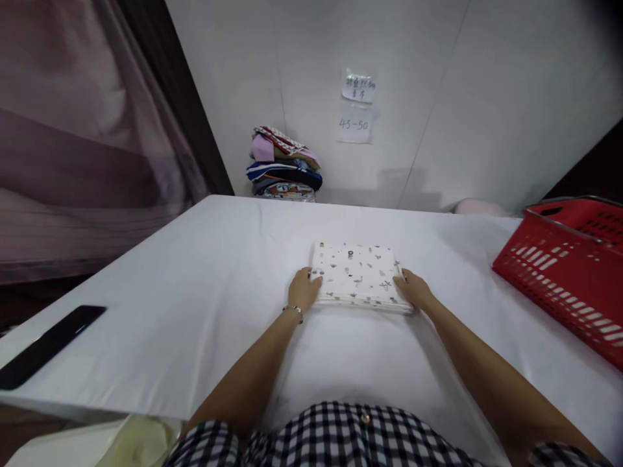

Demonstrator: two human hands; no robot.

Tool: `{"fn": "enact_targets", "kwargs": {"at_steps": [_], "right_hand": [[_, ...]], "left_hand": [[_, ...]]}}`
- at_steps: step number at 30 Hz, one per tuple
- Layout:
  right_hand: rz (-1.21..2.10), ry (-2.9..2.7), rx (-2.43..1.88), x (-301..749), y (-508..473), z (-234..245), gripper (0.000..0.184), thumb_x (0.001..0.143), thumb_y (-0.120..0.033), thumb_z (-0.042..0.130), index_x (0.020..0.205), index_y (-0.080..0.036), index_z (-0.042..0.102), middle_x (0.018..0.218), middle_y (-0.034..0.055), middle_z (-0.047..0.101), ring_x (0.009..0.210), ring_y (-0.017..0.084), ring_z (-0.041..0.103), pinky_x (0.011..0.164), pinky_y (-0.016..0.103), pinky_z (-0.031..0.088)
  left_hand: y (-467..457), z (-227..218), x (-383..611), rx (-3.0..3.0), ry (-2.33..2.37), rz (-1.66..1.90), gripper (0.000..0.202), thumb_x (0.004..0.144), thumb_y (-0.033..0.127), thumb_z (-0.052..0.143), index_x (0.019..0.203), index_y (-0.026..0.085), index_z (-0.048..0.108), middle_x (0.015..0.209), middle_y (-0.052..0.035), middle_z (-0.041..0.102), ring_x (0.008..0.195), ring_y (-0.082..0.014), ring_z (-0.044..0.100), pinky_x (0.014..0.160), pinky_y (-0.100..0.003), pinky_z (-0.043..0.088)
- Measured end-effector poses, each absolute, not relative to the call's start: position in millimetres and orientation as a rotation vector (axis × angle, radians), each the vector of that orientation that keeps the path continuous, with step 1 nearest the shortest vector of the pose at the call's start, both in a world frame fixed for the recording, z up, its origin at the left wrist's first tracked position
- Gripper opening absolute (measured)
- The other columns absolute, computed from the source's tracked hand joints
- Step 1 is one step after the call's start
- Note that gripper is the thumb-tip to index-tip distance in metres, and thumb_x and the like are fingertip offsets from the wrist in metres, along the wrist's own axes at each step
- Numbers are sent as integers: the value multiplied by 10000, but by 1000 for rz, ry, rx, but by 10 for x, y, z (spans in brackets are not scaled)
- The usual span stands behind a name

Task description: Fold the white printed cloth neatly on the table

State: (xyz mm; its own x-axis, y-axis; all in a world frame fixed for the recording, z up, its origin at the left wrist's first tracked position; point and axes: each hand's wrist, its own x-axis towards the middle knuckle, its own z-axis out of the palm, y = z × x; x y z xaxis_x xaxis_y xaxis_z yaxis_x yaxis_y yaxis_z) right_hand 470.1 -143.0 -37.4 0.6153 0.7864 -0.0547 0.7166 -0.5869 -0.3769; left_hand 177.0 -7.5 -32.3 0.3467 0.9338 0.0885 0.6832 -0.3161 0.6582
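A neatly folded white cloth [360,272] with small scattered prints lies flat on the white-covered table [204,292], straight ahead of me. My left hand [305,290], with a bracelet at the wrist, grips its left edge with the thumb on top. On the opposite side my right hand [413,289] grips the right edge, thumb also over the top. The fingers of both hands are partly hidden under or behind the cloth. Several layers show along the cloth's near edge.
A red perforated basket [564,272] with a metal handle stands at the right. At the left front lies a flat black object [48,347]. Folded fabrics [285,165] are stacked beyond the far edge, by the wall. A curtain [82,130] hangs at the left.
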Motion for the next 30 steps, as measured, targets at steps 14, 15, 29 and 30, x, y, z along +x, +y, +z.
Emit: {"fn": "enact_targets", "kwargs": {"at_steps": [14,15,29,30], "right_hand": [[-43,-1887,-1942,3998,-1669,-97,332,885,-332,426,1155,-194,560,1130,105,604,1059,243,518,917,384,382],[3,-1973,-1836,3879,-1698,-106,307,892,-330,421,1120,-204,583,1091,92,620,1026,230,533,900,372,394],[-22,-2167,-1631,3087,-1354,-193,253,912,-250,420,1009,-221,652,968,72,625,879,199,524,749,326,396],[-31,-2173,-1639,3054,-1325,-188,247,912,-245,422,996,-224,653,951,69,624,860,196,519,739,320,391]], "left_hand": [[-357,-285,1450,1913,1230,680,214,749,284,582,945,198,592,847,-10,648,707,-132,596,667,-265,469],[-357,-289,1431,1883,1230,695,182,748,271,578,913,198,603,837,-6,651,697,-127,596,665,-261,471],[-548,-241,1172,2042,905,669,168,736,208,556,887,218,630,895,-8,569,721,-114,547,689,-258,467],[-550,-251,1184,2055,915,681,159,734,199,560,878,215,624,870,-3,563,709,-111,541,690,-258,464]]}}
